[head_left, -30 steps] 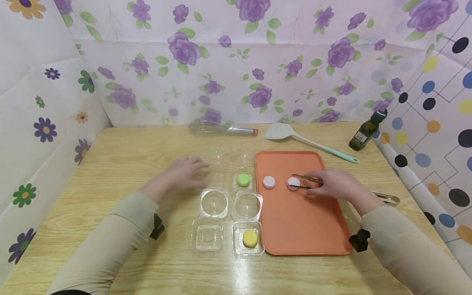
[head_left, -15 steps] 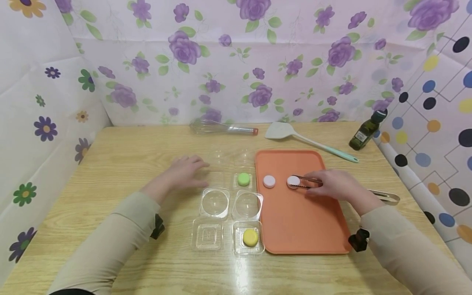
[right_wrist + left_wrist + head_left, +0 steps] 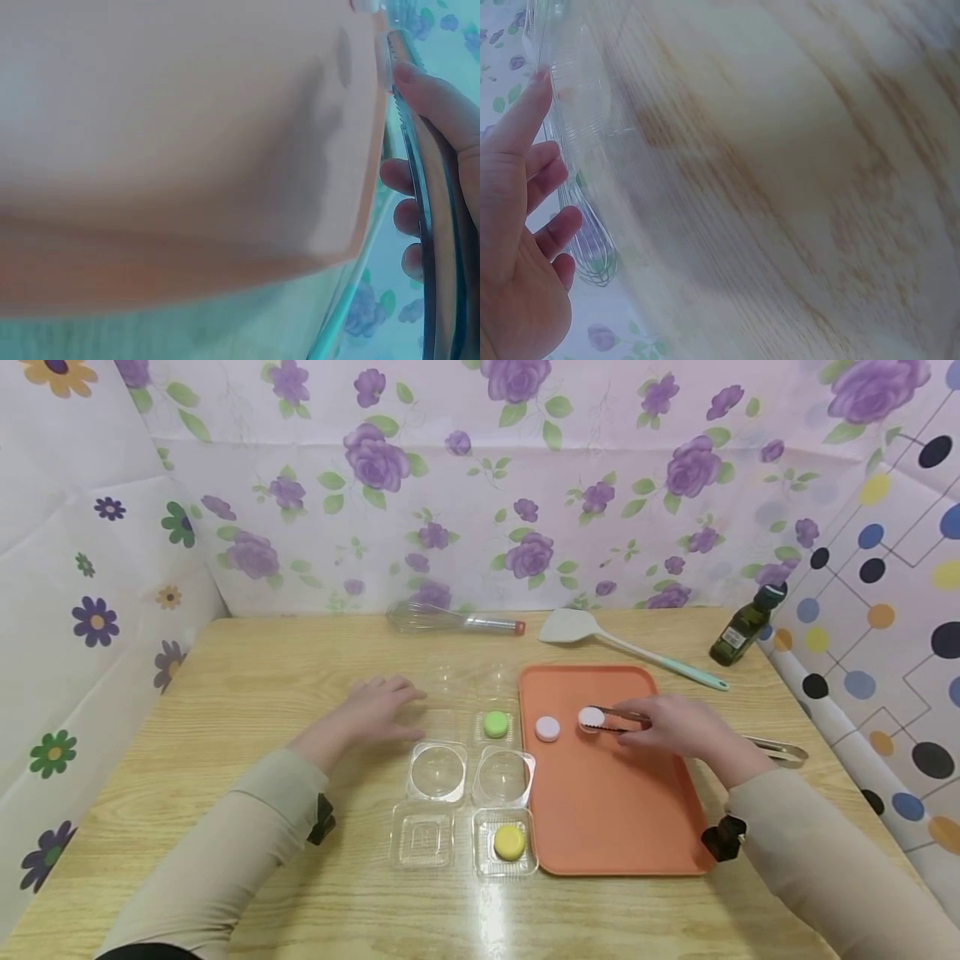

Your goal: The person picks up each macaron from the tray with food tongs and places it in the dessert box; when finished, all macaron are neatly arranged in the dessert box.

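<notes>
My right hand [image 3: 675, 724] grips metal tongs [image 3: 426, 150], whose serrated tips pinch a pale pink macaron [image 3: 591, 718] over the orange tray [image 3: 622, 810]. A second pale pink macaron [image 3: 547, 729] lies on the tray to its left. With fingers loosely bent and holding nothing, my left hand [image 3: 375, 714] is beside the far clear plastic box [image 3: 438, 724]; whether it touches the box I cannot tell. In that box's right compartment sits a green macaron [image 3: 496, 724]. The near clear box [image 3: 422, 839] has a yellow macaron [image 3: 509, 842] in its right compartment.
Along the back of the table lie a whisk [image 3: 457, 622] and a white spatula [image 3: 573, 627] with a mint handle. A dark green bottle [image 3: 747, 625] stands at the back right. The near box's domed lid [image 3: 437, 772] lies open behind its base.
The tongs have closed on the right-hand pink macaron, which has shifted slightly left and away from me with my right hand. My left hand stays in place.
</notes>
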Motion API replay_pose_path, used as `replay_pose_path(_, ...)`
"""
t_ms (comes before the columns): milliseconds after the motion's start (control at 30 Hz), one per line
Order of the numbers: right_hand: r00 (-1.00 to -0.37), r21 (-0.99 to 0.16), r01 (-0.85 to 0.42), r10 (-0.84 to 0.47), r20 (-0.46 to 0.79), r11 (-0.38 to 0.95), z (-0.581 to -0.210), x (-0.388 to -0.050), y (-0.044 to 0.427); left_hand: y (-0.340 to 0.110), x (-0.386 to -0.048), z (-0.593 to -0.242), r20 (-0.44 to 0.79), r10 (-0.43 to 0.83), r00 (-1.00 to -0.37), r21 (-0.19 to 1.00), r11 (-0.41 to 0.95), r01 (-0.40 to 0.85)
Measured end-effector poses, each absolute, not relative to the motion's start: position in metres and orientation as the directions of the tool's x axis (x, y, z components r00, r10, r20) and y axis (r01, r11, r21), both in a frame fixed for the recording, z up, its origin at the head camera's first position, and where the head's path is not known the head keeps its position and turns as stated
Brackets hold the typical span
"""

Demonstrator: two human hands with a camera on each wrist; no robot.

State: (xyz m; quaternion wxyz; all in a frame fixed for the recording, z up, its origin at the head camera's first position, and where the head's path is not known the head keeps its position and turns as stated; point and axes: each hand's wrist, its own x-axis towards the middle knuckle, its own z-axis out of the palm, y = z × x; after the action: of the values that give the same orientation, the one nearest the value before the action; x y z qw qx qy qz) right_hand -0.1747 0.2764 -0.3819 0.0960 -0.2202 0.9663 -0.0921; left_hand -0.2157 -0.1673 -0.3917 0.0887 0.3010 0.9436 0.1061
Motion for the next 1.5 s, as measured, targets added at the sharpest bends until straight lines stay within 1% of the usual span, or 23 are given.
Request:
replay_pose_path(300, -0.874, -0.219, -0.429, -0.464, -0.146, 0.877, -0.371, -0.182, 0.254, -0.167, -0.217, -0.393, -0.103, 0.583, -0.806, 0.246, 0.8, 0.548)
replay_pose_path(500, -0.852, -0.232, -0.477, -0.511, -0.114, 0.847, -0.368, -0.187, 0.239, -0.167, -0.216, -0.393, -0.097, 0.587, -0.804, 0.244, 0.797, 0.552)
replay_pose_path(767, -0.831, -0.208, -0.529, -0.552, -0.069, 0.822, -0.368, -0.194, 0.218, -0.168, -0.217, -0.394, -0.108, 0.579, -0.808, 0.251, 0.803, 0.541)
replay_pose_path(1133, -0.806, -0.255, -0.547, -0.584, -0.097, 0.798, -0.363, -0.2, 0.19, -0.168, -0.216, -0.394, -0.095, 0.585, -0.805, 0.26, 0.795, 0.548)
replay_pose_path(1500, -0.78, -0.17, -0.602, -0.62, -0.082, 0.78, -0.36, -0.207, 0.159, -0.167, -0.216, -0.394, -0.102, 0.578, -0.809, 0.272, 0.799, 0.536)
